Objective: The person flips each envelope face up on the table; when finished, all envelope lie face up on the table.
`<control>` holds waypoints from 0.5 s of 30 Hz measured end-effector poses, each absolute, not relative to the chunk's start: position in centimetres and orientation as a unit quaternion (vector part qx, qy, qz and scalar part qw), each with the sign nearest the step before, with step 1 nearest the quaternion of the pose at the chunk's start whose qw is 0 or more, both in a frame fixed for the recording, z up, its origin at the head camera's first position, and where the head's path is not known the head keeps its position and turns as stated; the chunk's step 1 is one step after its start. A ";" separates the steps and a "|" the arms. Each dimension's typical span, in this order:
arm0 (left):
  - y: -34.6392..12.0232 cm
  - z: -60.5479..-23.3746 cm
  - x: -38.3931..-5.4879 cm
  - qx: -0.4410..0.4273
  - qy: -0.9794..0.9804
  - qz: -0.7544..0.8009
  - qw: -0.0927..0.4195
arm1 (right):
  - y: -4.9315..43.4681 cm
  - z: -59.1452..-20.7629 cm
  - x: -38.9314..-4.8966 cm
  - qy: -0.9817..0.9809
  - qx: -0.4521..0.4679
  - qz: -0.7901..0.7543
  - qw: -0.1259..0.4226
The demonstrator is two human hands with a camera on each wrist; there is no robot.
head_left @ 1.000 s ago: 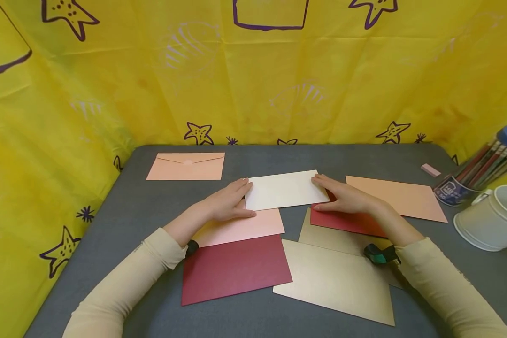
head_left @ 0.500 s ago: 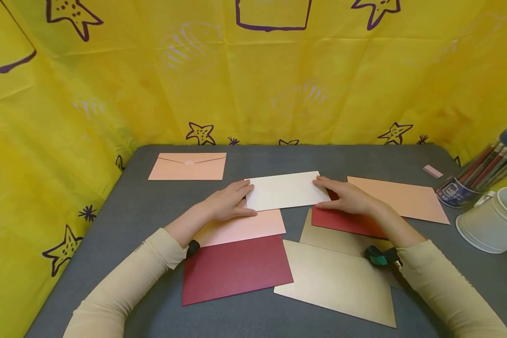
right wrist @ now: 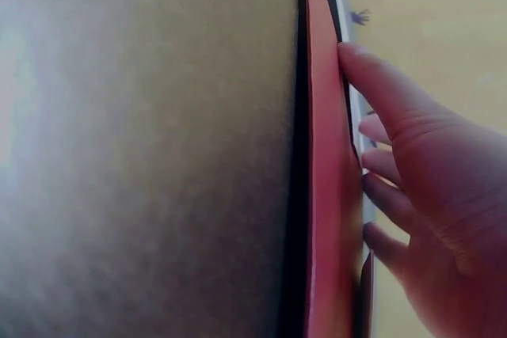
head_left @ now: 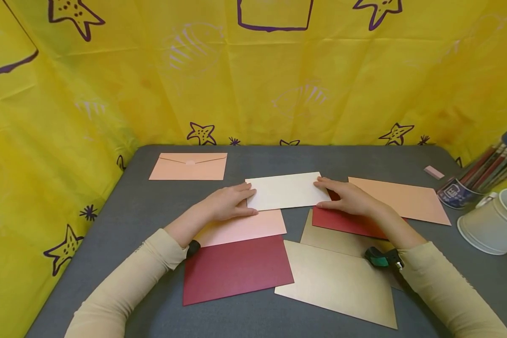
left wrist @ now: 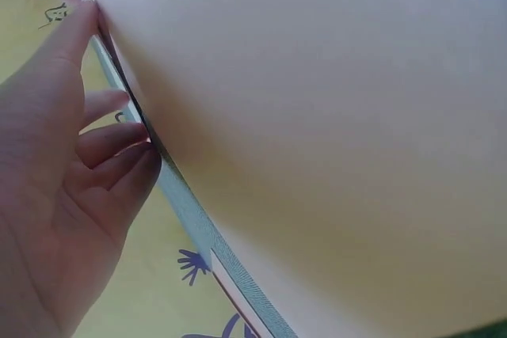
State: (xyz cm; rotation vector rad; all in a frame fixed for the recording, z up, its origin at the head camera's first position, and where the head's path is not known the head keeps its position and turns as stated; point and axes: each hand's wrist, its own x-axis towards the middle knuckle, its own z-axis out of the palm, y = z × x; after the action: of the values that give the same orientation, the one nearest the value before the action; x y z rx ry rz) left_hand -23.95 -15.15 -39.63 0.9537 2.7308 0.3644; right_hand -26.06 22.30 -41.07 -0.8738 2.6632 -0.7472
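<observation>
A white envelope (head_left: pixel 285 190) lies flat in the middle of the grey table (head_left: pixel 143 206). My left hand (head_left: pixel 235 202) rests at its left end, fingers straight and touching the edge, over a pink envelope (head_left: pixel 247 227). My right hand (head_left: pixel 339 195) rests at the right end in the same way, lying on a red envelope (head_left: pixel 346 223). The left wrist view shows the left hand (left wrist: pixel 63 180) beside the pale pink envelope (left wrist: pixel 317 116). In the right wrist view the right hand (right wrist: pixel 420 195) lies along the red envelope (right wrist: pixel 325 195), next to a gold envelope (right wrist: pixel 142 156).
A dark red envelope (head_left: pixel 236 270) and two overlapping gold envelopes (head_left: pixel 338 281) lie near me. Peach envelopes lie at the right (head_left: pixel 401 197) and far left (head_left: pixel 188 166). At the right edge are a pink eraser (head_left: pixel 433 172), a tub of pencils (head_left: pixel 481 171) and a white bucket (head_left: pixel 494 220). Yellow sheeting surrounds the table.
</observation>
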 end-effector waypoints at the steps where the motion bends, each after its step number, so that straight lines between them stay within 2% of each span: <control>1: -15.2 -39.6 -23.9 0.331 0.929 0.123 0.109 | 22.3 -41.1 -26.1 0.911 -0.301 -0.256 0.119; 15: -15.1 -39.5 -24.0 0.452 0.880 0.143 0.029 | 22.2 -41.0 -26.0 0.910 -0.303 -0.257 0.117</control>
State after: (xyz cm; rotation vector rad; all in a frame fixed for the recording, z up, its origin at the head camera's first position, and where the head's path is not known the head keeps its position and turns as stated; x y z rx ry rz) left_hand -23.96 -15.11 -39.53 1.3945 2.7150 0.4416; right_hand -26.03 22.23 -41.03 -0.8870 2.6638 -0.7518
